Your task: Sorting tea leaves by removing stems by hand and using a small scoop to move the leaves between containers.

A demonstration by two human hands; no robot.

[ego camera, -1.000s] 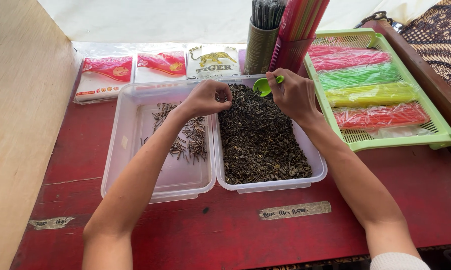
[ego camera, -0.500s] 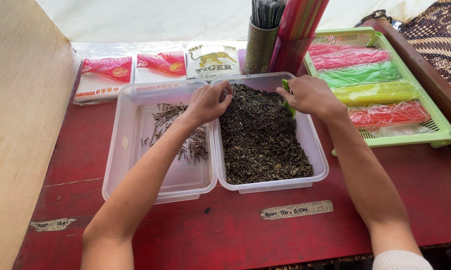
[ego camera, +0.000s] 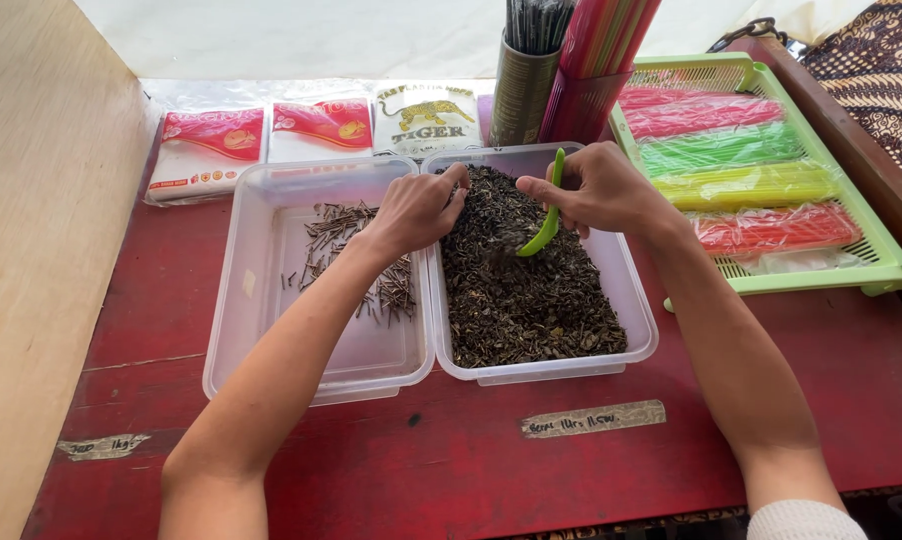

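Observation:
Two clear plastic tubs stand side by side on a red table. The right tub (ego camera: 639, 318) is full of dark dried leaves (ego camera: 531, 290). The left tub (ego camera: 233, 300) holds a thin scatter of dark stems (ego camera: 343, 238). My right hand (ego camera: 599, 188) grips a green plastic spoon (ego camera: 547, 222), its bowl pushed down into the leaves. My left hand (ego camera: 419, 208) rests over the rim between the two tubs, fingers curled at the edge of the leaf pile; whether it pinches anything is hidden.
A green basket (ego camera: 883, 262) at the right holds packs of coloured straws. Two cups (ego camera: 523, 92) of straws stand behind the tubs, beside flat printed packets (ego camera: 211, 150). A wooden wall (ego camera: 41, 280) runs along the left. Tape labels (ego camera: 591, 418) stick to the table.
My right hand has swung the green spoon down from near the far rim into the leaves. My left hand has stayed at the rim between the tubs.

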